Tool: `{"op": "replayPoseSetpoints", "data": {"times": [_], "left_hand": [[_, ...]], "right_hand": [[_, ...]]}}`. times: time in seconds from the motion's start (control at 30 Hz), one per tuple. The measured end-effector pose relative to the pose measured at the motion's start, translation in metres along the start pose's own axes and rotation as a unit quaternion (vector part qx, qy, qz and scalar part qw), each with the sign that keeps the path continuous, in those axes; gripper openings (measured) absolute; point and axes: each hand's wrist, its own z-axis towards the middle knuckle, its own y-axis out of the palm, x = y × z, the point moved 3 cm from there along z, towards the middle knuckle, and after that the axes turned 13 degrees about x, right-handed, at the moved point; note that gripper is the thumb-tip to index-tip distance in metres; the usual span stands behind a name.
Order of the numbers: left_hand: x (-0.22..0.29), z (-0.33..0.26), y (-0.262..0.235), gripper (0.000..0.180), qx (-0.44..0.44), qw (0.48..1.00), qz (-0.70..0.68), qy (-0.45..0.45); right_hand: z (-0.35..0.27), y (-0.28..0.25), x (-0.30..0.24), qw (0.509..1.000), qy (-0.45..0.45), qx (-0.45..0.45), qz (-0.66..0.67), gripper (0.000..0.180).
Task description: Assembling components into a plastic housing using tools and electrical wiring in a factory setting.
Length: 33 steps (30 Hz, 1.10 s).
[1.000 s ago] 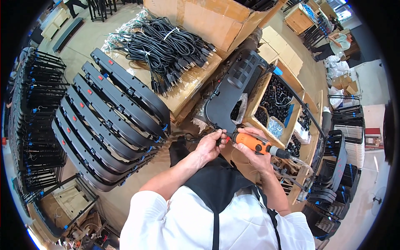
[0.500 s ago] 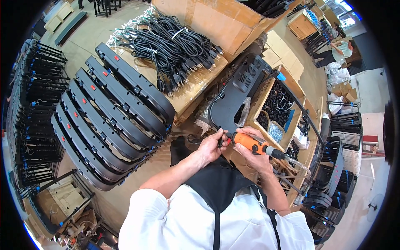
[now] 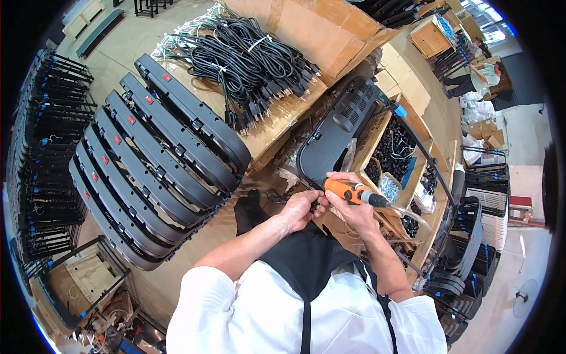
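An orange power screwdriver (image 3: 345, 191) with a dark front end and a clear hose at its back is gripped in my right hand (image 3: 357, 216). Its tip points left, at the lower end of a black curved plastic housing (image 3: 318, 154) lying ahead of me. My left hand (image 3: 302, 210) is closed just below the tip, fingers pinched together around something small and dark that I cannot make out. Whether the tip touches the housing is hard to tell.
Beside the housing, a wooden bin (image 3: 425, 150) holds black parts and silver screws (image 3: 389, 187). Bundled black power cords (image 3: 253, 65) lie on a cardboard-covered surface. Several curved black housings (image 3: 159, 159) stand in a row at left. A co-worker (image 3: 480, 79) stands far right.
My right hand has moved the screwdriver slightly up and left, its tip now nearer the housing's lower end. My left hand has dropped a little below the tip.
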Motion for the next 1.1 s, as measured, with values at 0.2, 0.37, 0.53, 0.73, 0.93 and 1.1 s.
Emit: {"op": "replayPoseSetpoints", "data": {"times": [0.2,0.37,0.53,0.73,0.93,1.1], "left_hand": [[0.000,-0.008,-0.005,0.025,-0.027,0.999,0.027,-0.011],[-0.001,0.003,-0.018,0.018,-0.040,0.996,0.054,0.052],[0.002,0.000,-0.016,0.016,0.003,0.997,0.021,0.078],[-0.001,0.003,-0.021,0.019,0.032,0.996,-0.059,0.060],[0.001,-0.001,-0.019,0.029,0.057,0.995,-0.074,0.024],[0.008,0.005,-0.014,0.028,0.075,0.989,-0.126,0.017]], "right_hand": [[0.008,-0.001,0.004,0.997,-0.031,-0.020,-0.064,0.038],[0.010,0.000,-0.002,0.995,-0.046,-0.038,-0.082,0.038],[0.014,0.000,-0.002,0.992,-0.072,-0.043,-0.093,0.036],[0.012,0.002,0.002,0.997,-0.036,-0.044,-0.050,0.036],[0.013,0.003,-0.001,0.995,-0.057,-0.032,-0.072,0.043],[0.001,-0.007,-0.013,0.999,-0.034,-0.021,0.033,0.054]]}}
